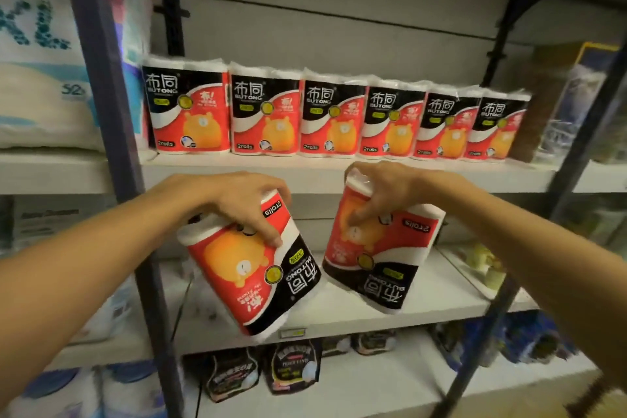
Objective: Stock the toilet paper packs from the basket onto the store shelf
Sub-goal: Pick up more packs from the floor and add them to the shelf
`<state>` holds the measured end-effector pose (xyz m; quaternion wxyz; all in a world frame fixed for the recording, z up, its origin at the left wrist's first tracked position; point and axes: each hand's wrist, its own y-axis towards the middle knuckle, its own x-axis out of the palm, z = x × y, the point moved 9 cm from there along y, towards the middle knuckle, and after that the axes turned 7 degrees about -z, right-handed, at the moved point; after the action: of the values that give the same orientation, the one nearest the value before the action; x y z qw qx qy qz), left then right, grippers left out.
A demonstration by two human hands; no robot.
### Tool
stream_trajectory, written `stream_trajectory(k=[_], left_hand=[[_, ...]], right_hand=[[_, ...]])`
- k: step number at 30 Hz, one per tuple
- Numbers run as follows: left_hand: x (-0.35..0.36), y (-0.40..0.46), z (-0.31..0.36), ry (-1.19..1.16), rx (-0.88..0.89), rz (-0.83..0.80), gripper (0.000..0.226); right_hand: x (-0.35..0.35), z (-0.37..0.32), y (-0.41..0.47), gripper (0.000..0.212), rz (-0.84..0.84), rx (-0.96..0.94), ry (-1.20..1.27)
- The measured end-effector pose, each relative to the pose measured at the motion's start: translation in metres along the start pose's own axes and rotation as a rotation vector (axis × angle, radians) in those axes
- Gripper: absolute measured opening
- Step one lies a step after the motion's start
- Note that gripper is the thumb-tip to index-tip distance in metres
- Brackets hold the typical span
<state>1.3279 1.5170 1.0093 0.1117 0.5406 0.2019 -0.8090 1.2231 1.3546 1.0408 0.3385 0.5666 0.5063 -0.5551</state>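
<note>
Two bare forearms, no sleeves in view, bare left hand (237,200), bare right hand (383,192), no gloves, rings or watch

I am reaching both bare forearms up from the lower corners of the frame toward its middle. My left hand (237,200) is sitting left of centre, palm down, fingers curling over the top end of a toilet paper pack (251,268) and gripping it, thumb side toward the centre. My right hand (383,193) is sitting just right of centre, a little higher, fingers spreading down the face of a second pack (380,248) and clutching its top. Both wrists are bending slightly downward, hands apart, not touching.
</note>
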Motion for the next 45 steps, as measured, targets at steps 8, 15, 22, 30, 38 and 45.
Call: stream_trajectory(k=[8,15,22,30,38,45], left_hand=[[-0.013,0.021,0.017,-0.137,-0.147,0.160,0.057],[0.028,0.049,0.048,-0.084,-0.218,0.056,0.057],[0.052,0.068,0.088,-0.082,-0.196,-0.044,0.055],[0.051,0.072,0.086,-0.295,-0.180,-0.026,0.055],[0.022,0.072,0.079,-0.314,-0.128,0.102,0.070],[0.013,0.087,0.094,-0.321,-0.073,0.149,0.069]], right_hand=[[-0.051,0.111,-0.032,0.067,0.276,-0.039,0.374],[-0.076,0.151,-0.045,0.072,0.553,-0.144,0.722],[-0.068,0.144,-0.051,0.039,0.602,-0.281,1.096],[-0.039,0.146,-0.038,0.069,0.280,-0.166,1.053],[-0.011,0.114,-0.035,0.060,0.088,-0.261,0.859],[-0.027,0.136,-0.047,0.060,0.236,-0.324,0.888]])
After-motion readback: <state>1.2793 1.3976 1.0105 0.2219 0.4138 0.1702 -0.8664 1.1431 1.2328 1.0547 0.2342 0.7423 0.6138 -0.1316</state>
